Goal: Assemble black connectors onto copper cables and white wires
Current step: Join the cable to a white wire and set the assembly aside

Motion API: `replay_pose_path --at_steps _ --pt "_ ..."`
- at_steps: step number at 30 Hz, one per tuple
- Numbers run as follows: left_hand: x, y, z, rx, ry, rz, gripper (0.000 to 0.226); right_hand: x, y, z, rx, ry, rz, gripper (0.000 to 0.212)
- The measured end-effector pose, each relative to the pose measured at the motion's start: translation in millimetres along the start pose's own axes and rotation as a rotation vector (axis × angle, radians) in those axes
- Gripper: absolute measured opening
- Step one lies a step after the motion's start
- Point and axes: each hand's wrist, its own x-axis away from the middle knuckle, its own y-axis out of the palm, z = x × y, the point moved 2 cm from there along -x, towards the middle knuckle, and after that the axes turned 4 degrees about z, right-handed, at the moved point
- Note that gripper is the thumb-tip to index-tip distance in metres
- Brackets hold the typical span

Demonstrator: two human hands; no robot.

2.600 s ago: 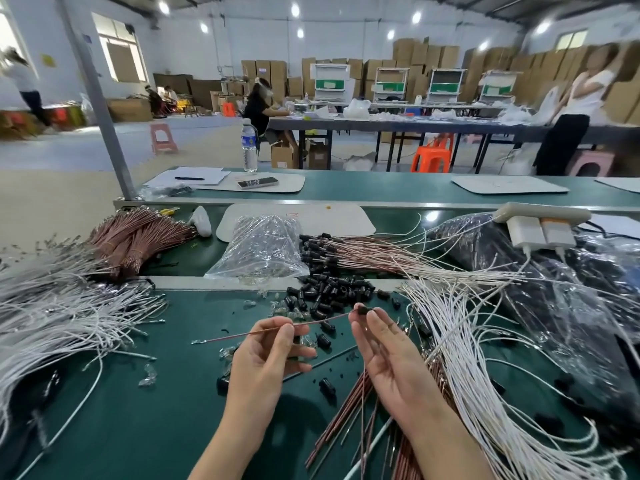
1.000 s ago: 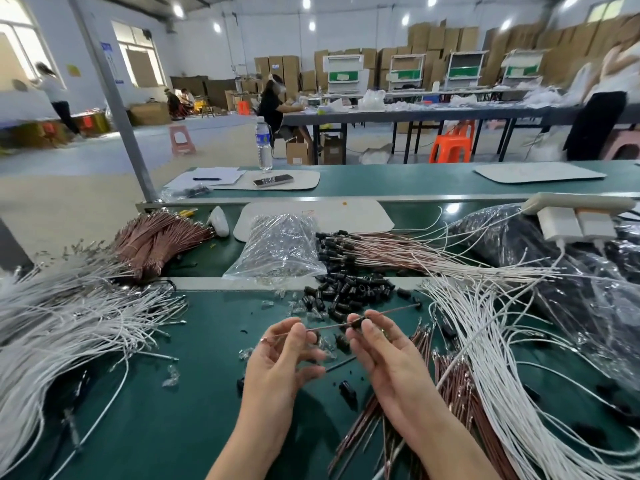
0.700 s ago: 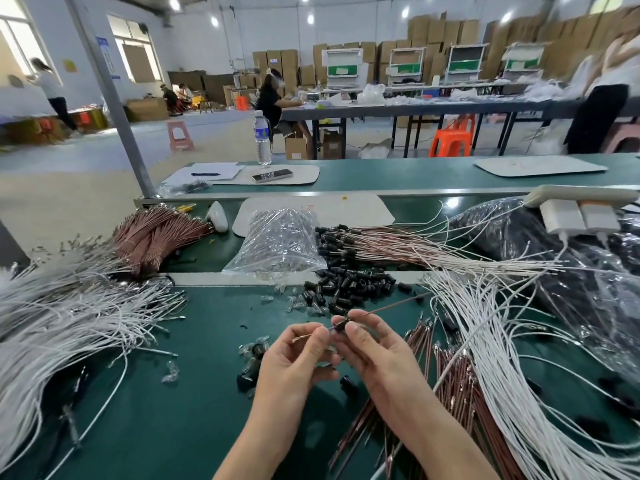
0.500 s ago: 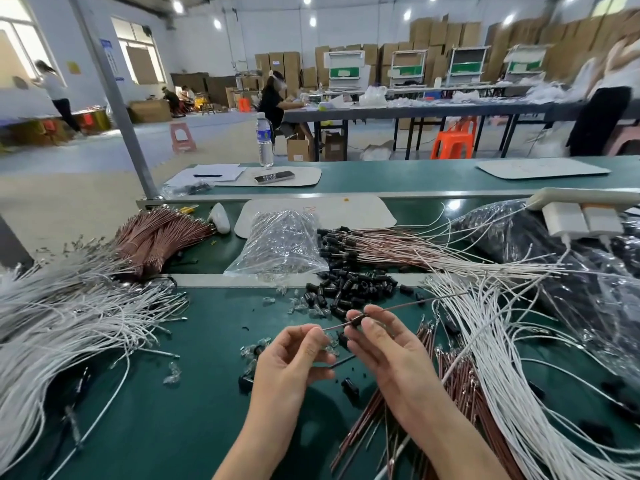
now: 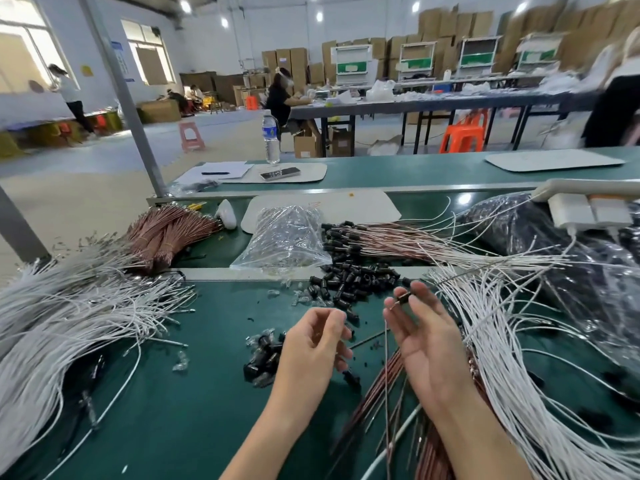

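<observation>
Left grip (image 5: 318, 344) hovers above the bench (image 5: 173, 410), fingers loosely curled, apparently empty. Just right, the right grip (image 5: 426, 337) pinches a black connector (image 5: 403, 298) seated on a copper cable (image 5: 446, 279). Fitting looks finished; next, probably lay it aside.

Bright overhead lamps, window glare left, edges warped, blurred.

left hand (image 5: 317, 344) bare, slim fingers, knuckles and back of the hand in view. right hand (image 5: 427, 344) bare, palm creases visible, long slim fingers. left forearm (image 5: 277, 427) and right forearm (image 5: 474, 441) both bare right to the bottom edge of the frame, narrow wrists. rest of the person out of frame.
</observation>
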Motion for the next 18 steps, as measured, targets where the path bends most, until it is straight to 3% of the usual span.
replay_pose_path --at_steps 7,13,18 --pt "-26.9 91.1 20.2 -0.608 0.15 -0.315 0.031 -3.0 -25.3 -57.3 -0.064 -0.352 0.189 0.022" --pt "-50.9 169.2 22.6 -0.882 0.014 -0.431 0.039 6.8 -46.9 -79.5 -0.001 -0.41 0.266 0.02" --pt "-52.7 192.0 26.7 -0.993 -0.05 -0.415 0.02 12.3 -60.5 -86.0 0.034 -0.404 0.277 0.017"
